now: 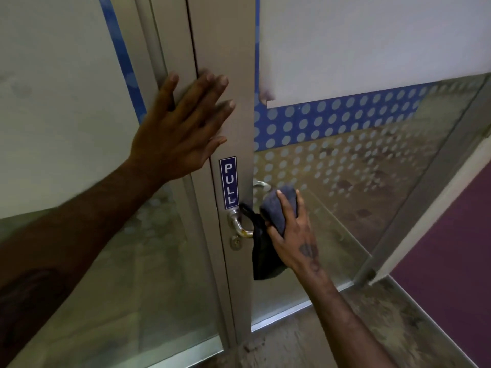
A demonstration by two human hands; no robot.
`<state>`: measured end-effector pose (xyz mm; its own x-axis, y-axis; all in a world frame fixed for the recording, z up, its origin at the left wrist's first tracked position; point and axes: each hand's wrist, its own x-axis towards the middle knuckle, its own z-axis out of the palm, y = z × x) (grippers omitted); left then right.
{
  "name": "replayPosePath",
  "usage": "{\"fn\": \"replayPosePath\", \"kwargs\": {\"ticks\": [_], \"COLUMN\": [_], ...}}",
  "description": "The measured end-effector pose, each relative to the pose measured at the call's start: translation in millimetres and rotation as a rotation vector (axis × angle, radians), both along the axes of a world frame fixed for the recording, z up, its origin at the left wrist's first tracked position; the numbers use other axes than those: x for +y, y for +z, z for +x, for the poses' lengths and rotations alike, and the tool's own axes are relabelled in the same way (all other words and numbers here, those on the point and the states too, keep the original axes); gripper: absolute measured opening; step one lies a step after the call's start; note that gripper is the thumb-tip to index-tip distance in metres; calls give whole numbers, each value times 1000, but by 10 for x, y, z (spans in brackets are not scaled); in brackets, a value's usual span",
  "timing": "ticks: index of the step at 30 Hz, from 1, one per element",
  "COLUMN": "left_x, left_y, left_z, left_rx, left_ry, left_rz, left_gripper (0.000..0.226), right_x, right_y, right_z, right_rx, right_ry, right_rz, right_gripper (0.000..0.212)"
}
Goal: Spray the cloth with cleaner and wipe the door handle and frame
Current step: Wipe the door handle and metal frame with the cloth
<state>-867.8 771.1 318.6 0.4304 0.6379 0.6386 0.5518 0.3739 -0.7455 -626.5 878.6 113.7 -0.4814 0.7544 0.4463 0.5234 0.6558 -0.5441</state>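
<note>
Head view: left hand [178, 128] flat and released, fingers spread on the aluminium door frame [233, 49] above the PULL sticker [228, 181]. Right hand [289, 227] has its grip clenched on a grey-blue cloth [279, 205], bunched over the far end of the chrome lever handle [239, 224]. Cloth looks soft, light, floppy; best held wadded in the palm. Handle looks rigid and slick.

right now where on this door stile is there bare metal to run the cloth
Free: the grey metal door stile above the left hand, and below the round keyhole down to the floor. Crowded: from the blue PULL sticker to the chrome lever handle, where the right hand holds the grey cloth.
</note>
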Motion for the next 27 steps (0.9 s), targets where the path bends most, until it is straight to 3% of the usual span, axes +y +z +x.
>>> {"fn": "replayPosePath", "kwargs": {"ticks": [5, 12, 15, 18, 20, 22, 24, 26, 27], "left_x": [-6, -7, -65, -218, -409, -685, -937, -1090, -1139], "left_y": [13, 0, 58, 6, -234, -554, -820, -1033, -1126], "left_z": [46, 62, 124, 471, 874, 1372, 1867, 2232, 2362], "left_rx": [22, 0, -104, -453, -769, -1224, -1799, -2284, -2426], "left_ry": [5, 23, 35, -18, -162, -340, -512, -617, -665], "left_rz": [9, -3, -72, -139, -131, -88, -81, -180, -271], "left_gripper": [61, 66, 66, 69, 65, 57, 47, 55, 64], "right_x": [105, 197, 81, -142, -348, -556, -730, -873, -937], "right_y": [-14, 293, 656, 992, 1168, 1325, 1465, 1584, 1628], "right_z": [88, 418, 664, 902, 1057, 1223, 1358, 1430, 1449], "right_rx": [-37, 628, 829, 1025, 1156, 1256, 1318, 1399, 1432], "right_ry": [103, 81, 115, 196, 299, 456, 602, 757, 816], "right_rz": [41, -368, -482, -670, -857, -978, -1035, -1087, -1113], "right_gripper": [81, 60, 47, 46, 47, 37, 35, 32, 32]}}
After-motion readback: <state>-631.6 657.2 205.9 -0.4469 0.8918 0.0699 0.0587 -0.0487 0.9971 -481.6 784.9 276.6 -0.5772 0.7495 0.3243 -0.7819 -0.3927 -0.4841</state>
